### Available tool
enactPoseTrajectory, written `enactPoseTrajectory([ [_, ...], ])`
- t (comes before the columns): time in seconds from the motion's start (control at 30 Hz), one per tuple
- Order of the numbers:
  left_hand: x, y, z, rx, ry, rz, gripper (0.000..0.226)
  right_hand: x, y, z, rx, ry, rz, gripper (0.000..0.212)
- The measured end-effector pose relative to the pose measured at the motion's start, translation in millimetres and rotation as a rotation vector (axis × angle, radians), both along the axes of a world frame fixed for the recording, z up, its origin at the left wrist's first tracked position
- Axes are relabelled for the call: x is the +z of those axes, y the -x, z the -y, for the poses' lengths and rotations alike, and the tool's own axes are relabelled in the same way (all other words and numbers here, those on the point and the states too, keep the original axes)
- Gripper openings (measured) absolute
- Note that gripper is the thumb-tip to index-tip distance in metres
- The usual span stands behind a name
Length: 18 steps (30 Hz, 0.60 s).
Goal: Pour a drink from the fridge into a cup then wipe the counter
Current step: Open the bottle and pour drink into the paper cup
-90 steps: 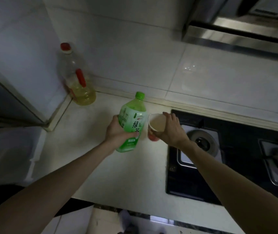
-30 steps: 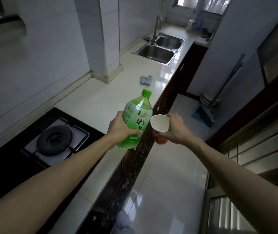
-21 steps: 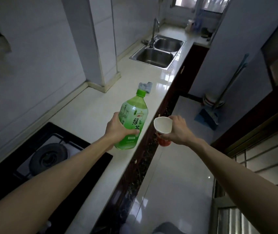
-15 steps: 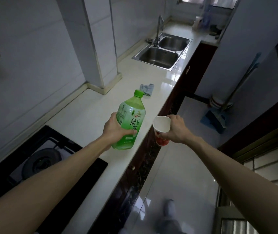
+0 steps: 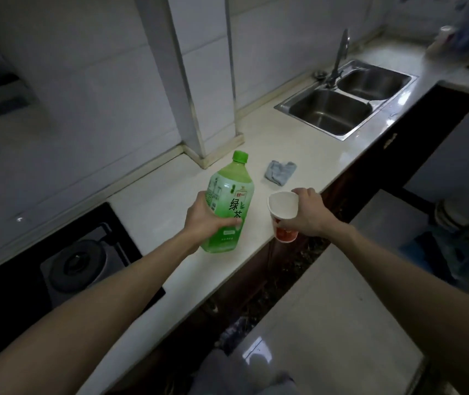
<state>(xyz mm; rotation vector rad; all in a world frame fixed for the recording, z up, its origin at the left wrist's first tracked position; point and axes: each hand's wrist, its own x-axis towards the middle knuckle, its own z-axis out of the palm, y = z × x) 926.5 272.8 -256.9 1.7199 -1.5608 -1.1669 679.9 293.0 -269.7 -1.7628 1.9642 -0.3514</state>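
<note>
My left hand [image 5: 203, 220] grips a green tea bottle [image 5: 229, 201] with a green cap on, held upright just above the pale counter [image 5: 153, 206]. My right hand [image 5: 309, 215] holds a white paper cup [image 5: 283, 212] with a red base, tilted toward me, over the counter's front edge beside the bottle. The cup's inside looks white; I cannot tell if it holds liquid. A crumpled grey-blue cloth [image 5: 280, 172] lies on the counter just beyond the bottle and cup.
A black gas hob [image 5: 79, 260] sits in the counter to the left. A double steel sink [image 5: 347, 101] with a tap lies farther along. A tiled pillar [image 5: 199, 81] juts out behind the bottle. Dark cabinet fronts and a glossy floor lie to the right.
My view swung from the hob corner along the counter toward the sink. Both hands kept the bottle and cup and came over the counter near the cloth.
</note>
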Motion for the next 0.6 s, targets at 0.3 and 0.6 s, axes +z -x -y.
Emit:
enactPoseTrajectory([
  [0.3, -10.4, -6.4, 36.3, 0.126, -0.043, 0.045, 0.078, -18.5, -13.7, 84.9, 0.186, -0.028, 0.037, 0.088],
  [0.6, -26.1, -30.5, 116.6, 0.34, -0.048, -0.02, 0.079, -25.0, -47.8, 177.9, 0.389, -0.017, -0.102, 0.089],
])
